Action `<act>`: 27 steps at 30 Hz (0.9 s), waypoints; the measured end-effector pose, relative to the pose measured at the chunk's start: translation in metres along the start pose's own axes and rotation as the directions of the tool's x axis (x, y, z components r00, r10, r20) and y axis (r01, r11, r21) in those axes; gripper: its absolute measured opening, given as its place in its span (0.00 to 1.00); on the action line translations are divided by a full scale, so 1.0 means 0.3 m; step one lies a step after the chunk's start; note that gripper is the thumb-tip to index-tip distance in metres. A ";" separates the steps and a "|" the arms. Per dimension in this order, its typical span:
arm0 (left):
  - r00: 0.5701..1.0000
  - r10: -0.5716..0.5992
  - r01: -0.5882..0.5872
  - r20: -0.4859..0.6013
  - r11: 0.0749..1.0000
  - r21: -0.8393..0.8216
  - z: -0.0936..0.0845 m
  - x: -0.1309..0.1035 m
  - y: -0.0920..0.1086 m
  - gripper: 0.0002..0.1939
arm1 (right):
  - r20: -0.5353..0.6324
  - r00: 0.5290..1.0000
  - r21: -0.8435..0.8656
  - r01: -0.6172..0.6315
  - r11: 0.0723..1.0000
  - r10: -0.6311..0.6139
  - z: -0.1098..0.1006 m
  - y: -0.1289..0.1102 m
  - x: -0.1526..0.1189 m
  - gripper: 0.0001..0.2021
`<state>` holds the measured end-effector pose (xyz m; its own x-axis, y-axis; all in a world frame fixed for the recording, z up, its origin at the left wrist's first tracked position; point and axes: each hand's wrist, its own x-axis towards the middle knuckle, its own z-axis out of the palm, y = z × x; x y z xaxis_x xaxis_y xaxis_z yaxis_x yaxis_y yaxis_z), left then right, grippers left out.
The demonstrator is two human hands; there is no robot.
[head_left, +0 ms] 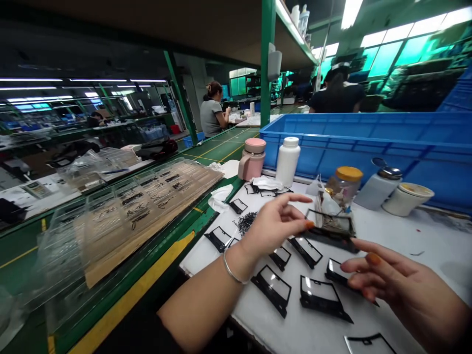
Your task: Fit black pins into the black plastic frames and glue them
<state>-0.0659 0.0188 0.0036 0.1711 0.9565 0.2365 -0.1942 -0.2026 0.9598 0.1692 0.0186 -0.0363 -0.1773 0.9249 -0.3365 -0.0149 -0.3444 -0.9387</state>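
My left hand, with a silver bangle at the wrist, pinches the left end of a black rectangular frame part, held above the white table. My right hand is at the right, its fingers bent and partly apart, near the part's right end; whether it grips anything there is unclear. Below the hands lie several similar black frames with clear windows, among them one frame near the front and another to its left. A pile of small black pieces sits beyond my left wrist.
Behind the hands stand a pink mug, a white bottle, a yellow-lidded jar, a metal-topped dispenser and a large blue crate. Clear compartment trays lie at the left. Two people are farther back.
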 end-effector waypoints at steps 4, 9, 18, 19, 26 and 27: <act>0.956 0.144 -0.119 -0.257 0.987 0.109 -0.153 -0.022 0.086 0.20 | -0.085 0.993 0.010 0.079 0.997 -0.078 -0.052 0.008 0.016 0.27; 0.934 0.113 0.076 -0.339 0.863 0.499 -0.358 -0.114 0.139 0.18 | -0.104 0.986 -0.041 0.126 0.991 -0.129 -0.068 0.032 0.030 0.22; 0.950 -0.087 0.294 -0.301 0.573 0.765 -0.459 0.083 0.027 0.12 | -0.032 0.995 -0.108 0.090 0.990 -0.094 -0.081 0.040 0.051 0.28; 0.946 -0.128 0.318 -0.298 0.534 0.783 -0.457 0.120 0.003 0.12 | -0.039 0.995 -0.112 0.085 0.990 -0.090 -0.088 0.036 0.055 0.28; 0.915 -0.307 0.347 -0.263 0.264 0.900 -0.463 0.231 -0.093 0.13 | -0.018 0.998 -0.136 0.054 0.989 -0.057 -0.078 0.001 0.039 0.29; 0.914 -0.317 0.334 -0.254 0.234 0.913 -0.471 0.229 -0.092 0.13 | -0.012 0.998 -0.138 0.059 0.989 -0.062 -0.074 -0.001 0.035 0.29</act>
<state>-0.1852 0.1199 -0.0280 -0.0273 0.9916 -0.1261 0.8937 0.0807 0.4413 0.1893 0.0321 -0.0412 -0.1642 0.9462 -0.2788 0.1101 -0.2632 -0.9584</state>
